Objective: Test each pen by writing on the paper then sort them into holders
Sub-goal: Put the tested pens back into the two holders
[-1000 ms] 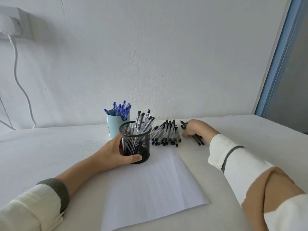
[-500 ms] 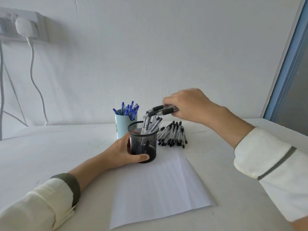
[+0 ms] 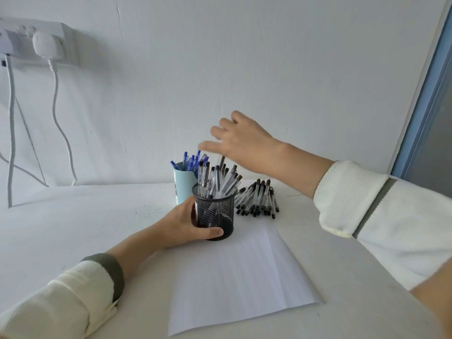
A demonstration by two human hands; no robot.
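A black mesh holder (image 3: 216, 217) full of black-capped pens (image 3: 217, 179) stands at the top edge of the white paper (image 3: 234, 277). My left hand (image 3: 182, 226) grips its left side, thumb across the front. My right hand (image 3: 241, 140) hovers above the holder with fingers spread and nothing in it. Behind stands a light blue cup (image 3: 182, 183) holding blue pens (image 3: 192, 160). A pile of black pens (image 3: 258, 199) lies on the table to the right of the mesh holder.
The white table (image 3: 73, 216) meets a white wall at the back. A socket strip with a plug (image 3: 46, 46) and hanging cables sits on the wall at upper left. A blue door frame (image 3: 425, 94) runs along the right.
My right hand took a bunch of black pens from the pile, carried them over the mesh holder and let go; they now stand in the holder. The left hand kept its grip.
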